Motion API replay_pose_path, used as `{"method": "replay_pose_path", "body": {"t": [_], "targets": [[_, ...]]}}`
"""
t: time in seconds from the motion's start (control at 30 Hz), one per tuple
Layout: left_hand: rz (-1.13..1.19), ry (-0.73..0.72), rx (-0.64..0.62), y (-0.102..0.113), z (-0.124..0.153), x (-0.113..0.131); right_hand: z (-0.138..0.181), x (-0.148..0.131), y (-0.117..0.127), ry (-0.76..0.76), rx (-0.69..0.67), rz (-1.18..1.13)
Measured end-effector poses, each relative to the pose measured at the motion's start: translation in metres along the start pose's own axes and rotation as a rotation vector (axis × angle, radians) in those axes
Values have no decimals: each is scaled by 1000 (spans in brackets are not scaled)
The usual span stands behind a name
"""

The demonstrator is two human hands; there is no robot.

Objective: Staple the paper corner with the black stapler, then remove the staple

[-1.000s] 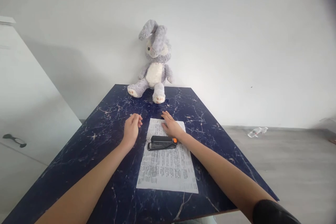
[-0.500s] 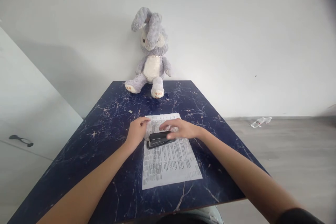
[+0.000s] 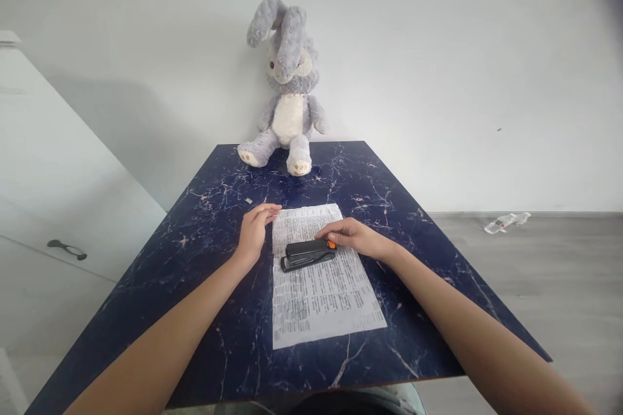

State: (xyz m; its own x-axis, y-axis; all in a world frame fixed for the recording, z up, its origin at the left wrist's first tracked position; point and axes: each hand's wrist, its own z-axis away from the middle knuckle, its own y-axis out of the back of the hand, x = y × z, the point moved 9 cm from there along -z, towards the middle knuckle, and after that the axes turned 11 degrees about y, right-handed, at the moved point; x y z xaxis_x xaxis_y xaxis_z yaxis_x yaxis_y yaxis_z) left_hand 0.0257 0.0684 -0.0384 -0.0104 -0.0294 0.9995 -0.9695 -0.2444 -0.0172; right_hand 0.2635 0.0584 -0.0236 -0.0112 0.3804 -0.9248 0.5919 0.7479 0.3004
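A printed sheet of paper lies flat on the dark blue marbled table. On its upper half rests a black stapler with an orange spot at its right end. My left hand is at the sheet's top left corner, fingers stretched out along the edge and touching it. Just behind the stapler's right end is my right hand. Its fingers are extended over the paper, loosely apart, with the thumb close to the orange spot; no grip on the stapler shows.
A grey plush rabbit sits at the table's far end against the wall. A small white scrap lies left of the paper. At left stands a white cabinet with a dark handle. Clear plastic packaging lies on the floor at right.
My right hand has drawn back to the right, off the top of the stapler, baring its orange end. My left fingers have straightened at the paper's corner. The whole view has shifted slightly.
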Motion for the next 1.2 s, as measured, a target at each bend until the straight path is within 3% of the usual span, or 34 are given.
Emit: {"method": "replay_pose_path", "body": {"t": [0.13,0.43,0.57,0.8,0.87,0.93,1.07,1.2], "targets": [[205,114,3,1,-5,-11,-1,-1,-3,2,-9,-20],[239,151,25,5,-6,-16,-2,-2,1,13,9,10],[251,187,30,6,-7,-18,-2,-9,6,79,79,118],[305,206,0,1,-4,-12,-5,-32,-31,198,-75,389],[380,210,-52,-3,-2,-7,-4,-35,-30,208,-29,446],[488,255,-153,-11,1,-4,-1,-42,-20,270,108,550],[645,471,-403,-35,13,-8,13,-64,-5,549,401,827],[585,553,-529,-47,20,-12,18,-70,-19,692,385,1126]]}}
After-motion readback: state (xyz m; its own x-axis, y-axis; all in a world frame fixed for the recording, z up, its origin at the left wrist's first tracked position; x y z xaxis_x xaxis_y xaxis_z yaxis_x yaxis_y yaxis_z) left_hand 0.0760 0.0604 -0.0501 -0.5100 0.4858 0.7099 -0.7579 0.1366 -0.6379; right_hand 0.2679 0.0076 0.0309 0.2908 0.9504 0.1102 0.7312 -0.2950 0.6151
